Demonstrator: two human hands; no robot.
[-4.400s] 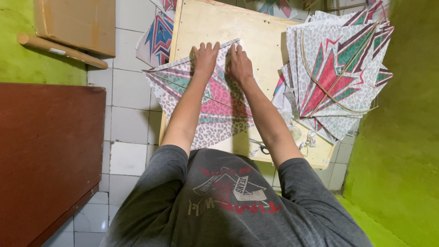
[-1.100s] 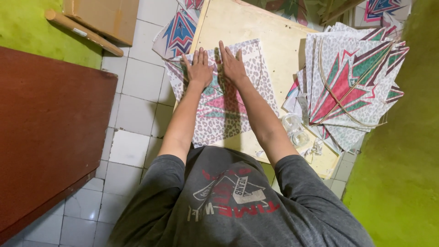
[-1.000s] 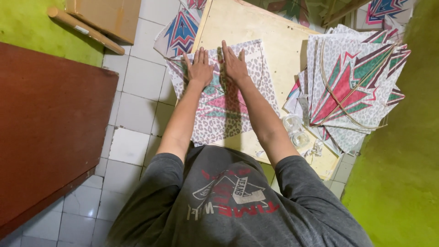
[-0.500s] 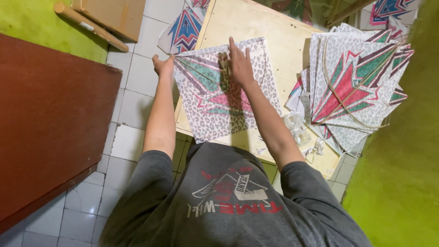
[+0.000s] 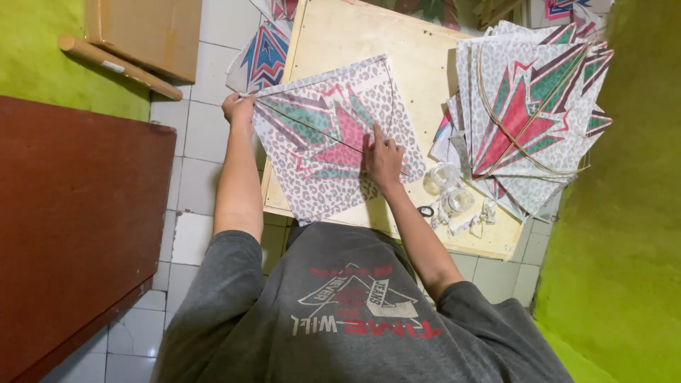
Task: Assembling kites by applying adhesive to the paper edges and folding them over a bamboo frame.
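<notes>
**Two hands spreading a patterned paper kite on a wooden board**

The person is leaning over a pale wooden board (image 5: 418, 64) that is lying on the tiled floor (image 5: 195, 135). A square paper kite (image 5: 333, 138), leopard-spotted with pink and green shapes, is lying tilted on the board, its left corner jutting past the edge. The left hand (image 5: 238, 110) is pinching that left corner, fingers closed on the paper. The right hand (image 5: 383, 152) is pressing down flat on the middle of the kite, index finger stretched out along a thin stick that is crossing the sheet. The hands are sitting well apart.

Just beside the right hand, two small clear glass jars (image 5: 448, 190) are standing on the board; what is in them cannot be told. A stack of finished kites (image 5: 528, 113) is lying to the right, overhanging the board. A cardboard box (image 5: 145, 32) and a cardboard tube (image 5: 117, 67) are lying on the floor at upper left, above a dark red table (image 5: 71, 234).
</notes>
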